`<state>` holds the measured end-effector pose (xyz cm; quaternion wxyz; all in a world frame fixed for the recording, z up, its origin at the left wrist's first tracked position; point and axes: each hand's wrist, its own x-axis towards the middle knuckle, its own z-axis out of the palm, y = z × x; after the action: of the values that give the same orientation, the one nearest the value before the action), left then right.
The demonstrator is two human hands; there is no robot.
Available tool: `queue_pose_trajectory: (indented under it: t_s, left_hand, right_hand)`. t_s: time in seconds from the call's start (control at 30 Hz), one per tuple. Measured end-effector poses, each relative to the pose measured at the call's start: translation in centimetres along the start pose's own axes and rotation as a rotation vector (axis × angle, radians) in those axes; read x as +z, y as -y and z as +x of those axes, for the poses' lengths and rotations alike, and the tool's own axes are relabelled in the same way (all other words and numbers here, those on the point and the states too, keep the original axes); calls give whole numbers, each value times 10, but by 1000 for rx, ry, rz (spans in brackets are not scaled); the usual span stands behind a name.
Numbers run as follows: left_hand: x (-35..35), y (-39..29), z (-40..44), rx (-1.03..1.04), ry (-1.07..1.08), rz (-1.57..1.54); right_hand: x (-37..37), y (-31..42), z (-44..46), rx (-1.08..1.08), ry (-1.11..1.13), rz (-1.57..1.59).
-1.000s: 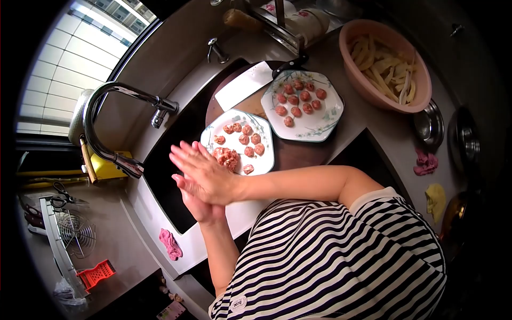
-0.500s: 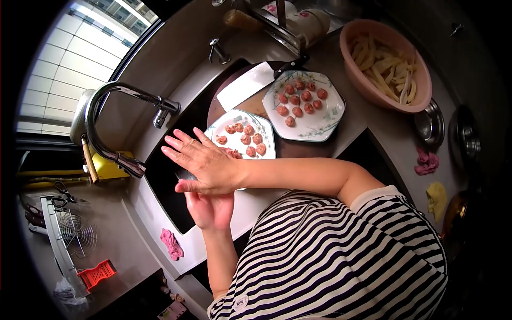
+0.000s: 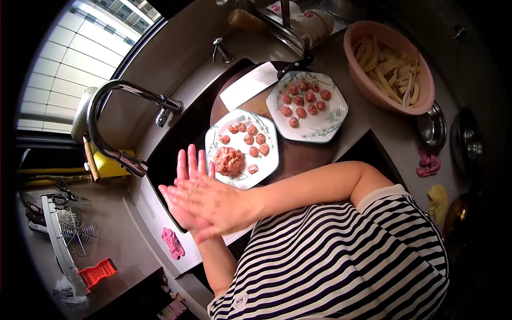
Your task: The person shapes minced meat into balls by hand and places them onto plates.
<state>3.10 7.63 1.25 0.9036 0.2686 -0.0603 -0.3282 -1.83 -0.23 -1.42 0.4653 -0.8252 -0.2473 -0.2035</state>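
My right hand (image 3: 221, 208) lies flat and slightly blurred across the palm of my left hand (image 3: 184, 198), with its fingers stretched out. The left hand is palm up below it, fingers apart and pointing away from me. Whatever may be between the palms is hidden. Just beyond the hands, a white hexagonal plate (image 3: 266, 128) holds a lump of minced meat (image 3: 229, 161) and several small meatballs (image 3: 248, 139). Beside it to the right, a second patterned plate (image 3: 325, 125) carries several more meatballs (image 3: 309, 96).
Behind the plates is a cleaver (image 3: 249, 85) on a round board (image 3: 224, 106). A pink basin (image 3: 424, 101) of pale strips stands at the upper right. The faucet (image 3: 114, 85) arches at left; a pink cloth (image 3: 172, 244) and red grater (image 3: 97, 272) lie lower left.
The right hand has slid down and toward me over the left palm. The left hand's fingers now show beyond it, and the meat lump is uncovered again. The view has shifted slightly.
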Motion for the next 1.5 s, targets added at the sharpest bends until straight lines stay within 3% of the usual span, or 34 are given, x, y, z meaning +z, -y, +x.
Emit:
queue_pose_trajectory:
  t_s: [0.07,0.13,0.17,0.2,0.23,0.37,0.4,0.5,0.53,0.57,0.63,0.7,0.77,0.83,0.9,0.97,1.03,1.1,1.13,1.2,1.27,1.3,1.37,1.4,1.43,1.5]
  left_hand:
    - [-4,9,3,-29,129,-27]
    - [-6,26,3,-66,295,-118]
    - [2,29,1,-96,359,-277]
    - [18,24,-4,-164,44,-147]
    - [14,19,-6,-142,-74,-97]
    - [-4,1,7,5,28,-25]
    - [-8,8,10,9,47,47]
    - [3,37,10,-89,302,4]
    - [9,38,5,-127,248,15]
    - [27,36,-1,-152,-117,61]
    - [12,17,-5,-209,-78,-152]
    - [2,8,1,-44,-78,-61]
    - [-8,9,9,-63,19,-27]
    - [-16,25,8,-89,86,-9]
    - [-14,40,1,-126,171,45]
    - [18,40,-4,-145,-166,95]
    - [-4,17,-5,-195,-97,-118]
    - [-9,12,3,-45,-45,9]
    - [-13,9,7,-67,3,-30]
    - [-24,22,7,-65,210,-3]
    - [-10,38,6,1,553,-54]
    - [29,32,-3,-83,-191,193]
    - [7,14,-8,-189,-102,-180]
    - [-2,10,-5,-116,-11,-62]
    - [-6,7,-2,-64,-59,-45]
    - [-9,14,3,-104,22,-37]
  right_hand:
    - [1,0,13,58,-150,-31]
    - [-6,-22,32,67,-202,-260]
    - [-22,-33,35,135,-199,-302]
    - [-29,-39,32,142,-199,-342]
    - [-35,-42,27,150,-198,-383]
    - [-10,1,1,-13,-51,-124]
    - [-6,5,3,-22,-134,-44]
    - [-15,-25,27,39,-196,-232]
    - [-25,-34,30,100,-232,-281]
    - [-37,-41,29,144,-214,-330]
    - [-42,-41,16,126,-158,-352]
    - [-17,-24,-1,46,-108,-312]
    - [-6,-1,-8,-82,-105,-26]
    - [-1,-7,1,-101,-128,-46]
    - [-10,-32,15,49,-170,-183]
    - [-32,-45,16,177,-140,-323]
    - [-36,-43,5,135,-49,-321]
    - [-12,-18,-9,10,-53,-186]
    - [-13,-17,-7,2,-68,-181]
    - [-12,-14,6,-11,-98,-169]
    - [-14,-32,20,37,-142,-234]
    - [-29,-34,22,116,-168,-271]
    - [-42,-37,10,128,-60,-378]
    - [-29,-33,1,132,3,-348]
    - [-22,-16,-6,123,94,-254]
    - [-10,4,-11,23,-14,5]
